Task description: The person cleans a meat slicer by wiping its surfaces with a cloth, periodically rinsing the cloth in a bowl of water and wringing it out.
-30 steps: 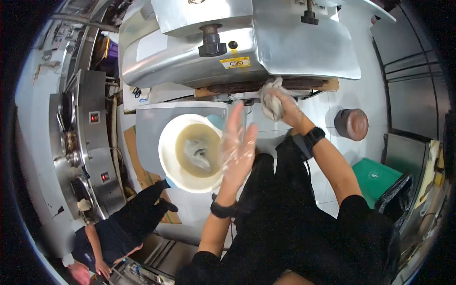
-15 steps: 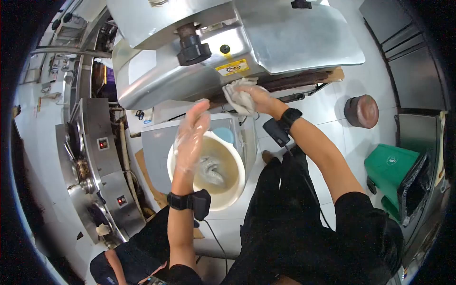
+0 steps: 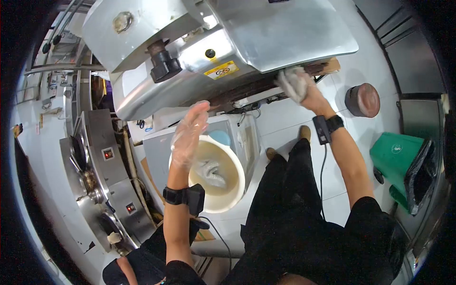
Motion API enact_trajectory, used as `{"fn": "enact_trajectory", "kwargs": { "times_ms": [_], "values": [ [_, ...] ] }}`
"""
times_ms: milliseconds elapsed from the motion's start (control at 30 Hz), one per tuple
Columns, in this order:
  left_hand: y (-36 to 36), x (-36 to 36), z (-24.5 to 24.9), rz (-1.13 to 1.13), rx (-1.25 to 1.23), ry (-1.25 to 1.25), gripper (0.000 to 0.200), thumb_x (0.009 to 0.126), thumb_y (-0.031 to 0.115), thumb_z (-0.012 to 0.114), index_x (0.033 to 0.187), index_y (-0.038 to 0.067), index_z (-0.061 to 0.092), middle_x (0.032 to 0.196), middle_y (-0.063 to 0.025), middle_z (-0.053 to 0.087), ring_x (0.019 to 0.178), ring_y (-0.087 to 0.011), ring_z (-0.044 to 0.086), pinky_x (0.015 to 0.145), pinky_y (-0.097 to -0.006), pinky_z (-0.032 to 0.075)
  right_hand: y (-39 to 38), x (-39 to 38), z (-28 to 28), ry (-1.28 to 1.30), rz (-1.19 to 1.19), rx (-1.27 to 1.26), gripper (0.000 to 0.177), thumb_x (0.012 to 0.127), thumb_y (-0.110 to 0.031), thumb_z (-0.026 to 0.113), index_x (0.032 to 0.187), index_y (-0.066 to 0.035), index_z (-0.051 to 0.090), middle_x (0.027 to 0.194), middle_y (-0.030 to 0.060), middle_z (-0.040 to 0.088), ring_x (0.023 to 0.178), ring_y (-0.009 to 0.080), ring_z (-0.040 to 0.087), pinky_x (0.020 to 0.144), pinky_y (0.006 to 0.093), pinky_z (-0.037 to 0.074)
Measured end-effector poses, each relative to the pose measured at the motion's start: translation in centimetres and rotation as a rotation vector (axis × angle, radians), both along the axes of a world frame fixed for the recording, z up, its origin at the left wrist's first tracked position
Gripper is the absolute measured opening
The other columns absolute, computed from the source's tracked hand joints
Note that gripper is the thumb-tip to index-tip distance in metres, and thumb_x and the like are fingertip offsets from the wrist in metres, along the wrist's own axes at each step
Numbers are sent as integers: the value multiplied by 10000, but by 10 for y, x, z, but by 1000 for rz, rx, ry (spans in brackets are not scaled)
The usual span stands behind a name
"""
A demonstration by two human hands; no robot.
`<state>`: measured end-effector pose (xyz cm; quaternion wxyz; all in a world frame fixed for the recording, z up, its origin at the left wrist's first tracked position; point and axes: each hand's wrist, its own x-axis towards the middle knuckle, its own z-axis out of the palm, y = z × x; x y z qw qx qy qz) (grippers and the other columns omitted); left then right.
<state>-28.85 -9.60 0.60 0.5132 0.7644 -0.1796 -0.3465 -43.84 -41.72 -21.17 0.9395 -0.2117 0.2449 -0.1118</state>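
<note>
My right hand [image 3: 309, 95], in a clear plastic glove, grips a greyish-white cloth [image 3: 292, 83]. It is at the lower edge of a metal machine [image 3: 280, 33], over the dark ledge [image 3: 266, 85] beneath it; motion blurs the cloth a little. My left hand [image 3: 189, 133], gloved the same way, is held up with its fingers stretched out and nothing in them. Below and beside it stands a white bucket [image 3: 241, 187] of cloudy water. Another pale cloth [image 3: 210, 174] lies in that water. A yellow label [image 3: 221, 70] and a black knob [image 3: 165, 66] are on the machine's front.
The bucket stands by a grey surface [image 3: 159, 145]. At right are a round brown-topped stool-like object [image 3: 363, 99] and a green bin [image 3: 394, 154] with a black liner. Steel cooking equipment [image 3: 107, 152] lines the left. Another person's arm [image 3: 126, 270] shows at lower left.
My right hand has moved right along the machine's lower edge with the cloth. My left hand stays raised near the bucket. The view has shifted slightly, and a second shoe now shows.
</note>
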Motion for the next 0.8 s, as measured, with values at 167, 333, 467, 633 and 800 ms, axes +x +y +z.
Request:
{"fn": "enact_trajectory", "kwargs": {
  "times_ms": [167,333,467,633,800],
  "values": [
    [-6,-3,9,64,51,33,479,949,307,595,1354,62,532,1365,-68,547,1245,-189,510,1030,-318,394,59,76,-3,-349,186,-1478,589,744,-160,790,1268,-59,541,1293,130,582,1193,274,559,1060,388,405],
    [-24,-8,16,90,112,51,463,946,311,602,1337,69,546,1356,-59,553,1220,-177,517,1021,-316,399,100,106,21,-145,591,-512,538,689,-104,782,1191,-82,589,1183,137,629,1127,287,587,998,365,451],
    [-48,-18,5,31,85,69,437,945,312,603,1311,77,563,1334,-47,565,1202,-166,523,1009,-312,404,75,86,5,-458,42,-1249,304,798,-134,685,1089,-67,629,1061,96,667,990,229,638,932,342,501],
    [-71,-31,-5,-29,36,119,348,978,247,561,1279,74,583,1280,-17,566,1139,-120,515,972,-280,398,-26,20,-2,-169,151,-1443,195,931,-174,549,1087,-77,614,1093,58,658,1042,177,606,990,306,464],
    [-74,-35,-12,-56,57,136,346,975,240,562,1278,73,581,1296,-27,564,1159,-130,521,972,-291,409,-142,-40,-32,-83,32,-778,183,953,-194,547,1066,-54,579,933,28,644,908,142,619,874,272,515]
  ]
}}
